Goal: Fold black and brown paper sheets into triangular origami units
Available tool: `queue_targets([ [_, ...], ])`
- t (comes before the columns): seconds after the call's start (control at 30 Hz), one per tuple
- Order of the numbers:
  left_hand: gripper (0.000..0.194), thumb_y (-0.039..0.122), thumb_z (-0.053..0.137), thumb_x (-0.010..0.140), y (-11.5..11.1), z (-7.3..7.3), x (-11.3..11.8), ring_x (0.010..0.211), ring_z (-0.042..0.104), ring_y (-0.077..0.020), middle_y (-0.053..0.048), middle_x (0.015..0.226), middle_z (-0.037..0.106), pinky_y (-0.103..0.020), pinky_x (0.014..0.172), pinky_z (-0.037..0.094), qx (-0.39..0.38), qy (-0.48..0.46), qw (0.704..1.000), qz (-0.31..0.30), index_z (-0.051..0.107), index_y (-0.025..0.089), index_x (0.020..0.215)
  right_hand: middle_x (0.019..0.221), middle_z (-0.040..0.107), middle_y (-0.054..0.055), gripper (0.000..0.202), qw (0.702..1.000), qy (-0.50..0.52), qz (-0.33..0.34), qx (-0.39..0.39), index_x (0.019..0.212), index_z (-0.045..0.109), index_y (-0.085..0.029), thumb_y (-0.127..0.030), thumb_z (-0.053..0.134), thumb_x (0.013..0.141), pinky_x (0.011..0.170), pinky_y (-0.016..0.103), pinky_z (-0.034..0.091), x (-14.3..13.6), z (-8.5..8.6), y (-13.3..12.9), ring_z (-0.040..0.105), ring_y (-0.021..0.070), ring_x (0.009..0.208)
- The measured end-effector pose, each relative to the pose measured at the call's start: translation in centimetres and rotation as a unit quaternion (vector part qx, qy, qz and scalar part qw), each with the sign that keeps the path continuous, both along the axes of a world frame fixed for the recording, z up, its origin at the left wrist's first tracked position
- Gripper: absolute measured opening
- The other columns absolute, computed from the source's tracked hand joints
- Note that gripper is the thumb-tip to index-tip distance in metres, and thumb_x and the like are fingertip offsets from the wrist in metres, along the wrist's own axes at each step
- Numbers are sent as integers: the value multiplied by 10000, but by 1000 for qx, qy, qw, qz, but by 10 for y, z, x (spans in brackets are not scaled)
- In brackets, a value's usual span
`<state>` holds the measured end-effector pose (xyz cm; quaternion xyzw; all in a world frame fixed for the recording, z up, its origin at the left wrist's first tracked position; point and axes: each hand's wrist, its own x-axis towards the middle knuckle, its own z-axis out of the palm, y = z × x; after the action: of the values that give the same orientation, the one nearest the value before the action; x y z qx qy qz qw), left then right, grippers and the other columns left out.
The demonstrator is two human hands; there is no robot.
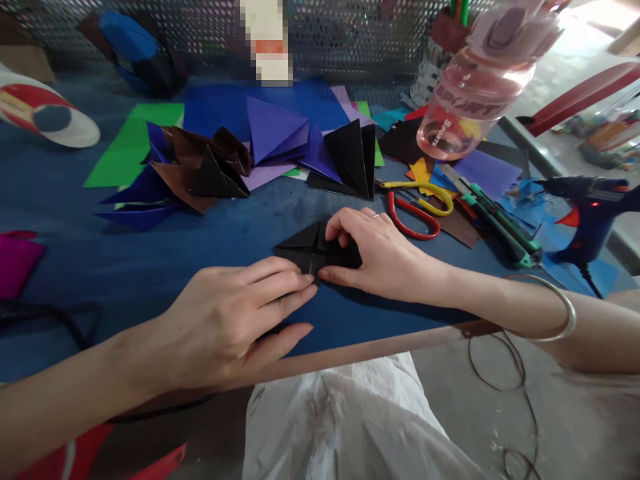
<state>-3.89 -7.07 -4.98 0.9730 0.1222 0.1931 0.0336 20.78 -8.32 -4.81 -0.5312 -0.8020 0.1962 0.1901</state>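
Observation:
A folded black paper piece (299, 241) lies flat on the blue tabletop (220, 247), close to the front edge. My left hand (245, 310) rests at its lower left side, fingers stretched out, the fingertips touching the near edge of the paper. From the right, my right hand (380, 257) curls over the paper, thumb and fingers gripping its right half and partly covering it. Behind the hands sit folded pieces in purple (276, 132), brown (187, 183) and black (353, 157).
Red-and-yellow scissors (413, 217) lie right of centre, beside a green utility knife (500, 220). Farther right are a glue gun (590, 213) and a pink bottle (473, 93). A white-and-red container (50, 110) lies at the left. A perforated panel (345, 40) stands behind.

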Motion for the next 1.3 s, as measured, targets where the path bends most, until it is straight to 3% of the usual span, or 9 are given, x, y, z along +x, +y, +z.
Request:
queue_targets([
  [0.47,313,199,611,924,3,-4,-5,1137,686,-231,-65,1214,751,-323,859,622,-31,-6,999,-2,684,159,1227,996,630,35,271,998,38,42,-23,1046,542,-186,-168,721,843,822,342,439,21,2,8,580,193,945],
  [0.87,293,172,586,929,2,3,-6,1160,685,-225,-87,1180,756,-307,872,623,-18,-5,999,-32,655,108,1206,1024,637,49,252,997,23,69,-24,1069,536,-203,-161,679,866,834,366,463,26,3,11,591,210,958],
  [1.0,291,193,588,940,3,4,-6,1153,685,-228,-94,1169,756,-311,853,626,-11,-3,999,-39,646,97,1208,1018,636,49,287,999,-3,39,-5,1070,540,-196,-286,715,862,839,378,437,16,2,6,590,222,958],
  [1.13,273,207,587,947,3,5,-3,1089,708,-233,-93,1103,769,-309,789,635,-3,-5,999,-43,651,89,1184,1041,627,76,587,997,-61,-46,18,1089,536,-192,-570,804,728,869,432,403,-3,0,-4,569,294,1008],
  [1.3,270,196,599,938,3,4,-4,1093,713,-232,-99,1119,770,-306,818,638,-5,-6,999,-41,664,89,1177,1041,622,64,592,997,-55,-62,0,1116,532,-197,-537,811,720,875,419,382,-6,2,-5,566,288,1018],
])
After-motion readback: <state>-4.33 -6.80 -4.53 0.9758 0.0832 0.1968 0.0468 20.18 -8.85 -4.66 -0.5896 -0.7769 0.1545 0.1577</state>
